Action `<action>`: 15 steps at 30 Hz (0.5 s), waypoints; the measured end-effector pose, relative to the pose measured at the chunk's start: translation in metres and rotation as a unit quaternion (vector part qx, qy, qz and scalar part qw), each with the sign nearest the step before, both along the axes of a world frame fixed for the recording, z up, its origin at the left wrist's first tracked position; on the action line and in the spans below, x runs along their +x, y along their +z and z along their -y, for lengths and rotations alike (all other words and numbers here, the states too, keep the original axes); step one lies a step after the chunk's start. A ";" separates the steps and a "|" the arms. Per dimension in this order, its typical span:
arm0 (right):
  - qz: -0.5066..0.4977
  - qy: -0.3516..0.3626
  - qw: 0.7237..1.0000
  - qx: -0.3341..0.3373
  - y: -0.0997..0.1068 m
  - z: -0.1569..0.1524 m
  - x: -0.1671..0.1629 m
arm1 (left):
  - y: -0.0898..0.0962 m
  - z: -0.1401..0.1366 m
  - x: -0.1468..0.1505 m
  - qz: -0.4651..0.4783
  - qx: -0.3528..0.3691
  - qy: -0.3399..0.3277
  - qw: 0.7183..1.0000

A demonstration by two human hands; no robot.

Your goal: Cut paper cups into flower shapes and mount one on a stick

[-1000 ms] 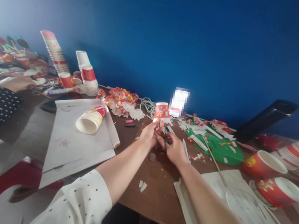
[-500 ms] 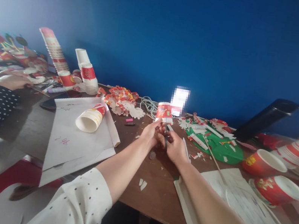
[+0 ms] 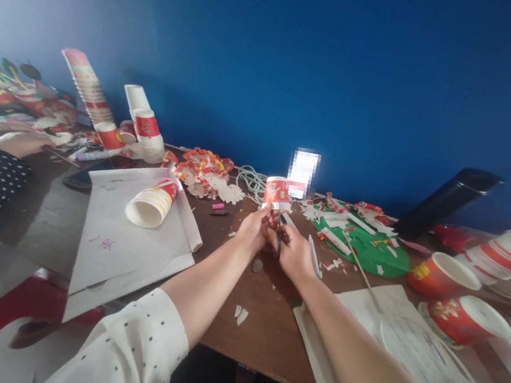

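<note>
Reading the dial from between the left hand (image 3: 253, 230) and right hand (image 3: 293, 250), I see the easiest passage at six o'clock, over bare brown tabletop (image 3: 265, 337), past low paper slivers (image 3: 240, 315). At nine, a narrow gap runs before the white sheet (image 3: 109, 272) and its toppled cup stack (image 3: 151, 205). Cut paper pieces (image 3: 207, 173) block ten; coiled cord (image 3: 251, 182), eleven. The raised paper cup (image 3: 277, 190) and blue wall (image 3: 274, 77) close twelve. Three is crowded: scrap-strewn green disc (image 3: 393, 265), slanting stick (image 3: 362, 269), then an upright red cup (image 3: 441, 278).
</note>
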State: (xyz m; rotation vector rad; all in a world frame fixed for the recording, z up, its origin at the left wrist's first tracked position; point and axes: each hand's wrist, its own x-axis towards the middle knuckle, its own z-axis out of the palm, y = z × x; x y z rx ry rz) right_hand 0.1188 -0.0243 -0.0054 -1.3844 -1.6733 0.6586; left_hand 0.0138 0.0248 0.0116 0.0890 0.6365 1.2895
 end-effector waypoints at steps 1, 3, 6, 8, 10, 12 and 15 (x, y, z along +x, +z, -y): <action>-0.002 0.000 1.000 -0.003 0.000 0.000 0.000 | 0.000 0.000 0.000 -0.001 0.000 0.001 1.000; -0.008 0.000 1.000 -0.011 -0.001 -0.001 0.000 | 0.000 0.000 0.001 0.000 0.000 0.004 1.000; -0.010 -0.002 1.000 -0.014 -0.003 -0.002 -0.001 | 0.000 0.000 0.000 0.003 0.003 0.006 1.000; -0.009 -0.004 1.000 -0.014 -0.004 -0.003 -0.001 | 0.000 0.000 0.000 -0.001 0.007 -0.002 1.000; -0.016 -0.003 1.000 -0.014 -0.005 -0.003 -0.002 | 0.000 0.001 0.000 -0.008 0.009 -0.014 1.000; -0.025 -0.004 1.000 -0.013 -0.005 -0.003 -0.002 | -0.001 0.001 0.000 -0.016 0.014 -0.024 1.000; -0.014 -0.015 1.000 -0.011 -0.001 -0.003 -0.003 | -0.004 0.000 0.000 -0.032 0.022 -0.036 0.999</action>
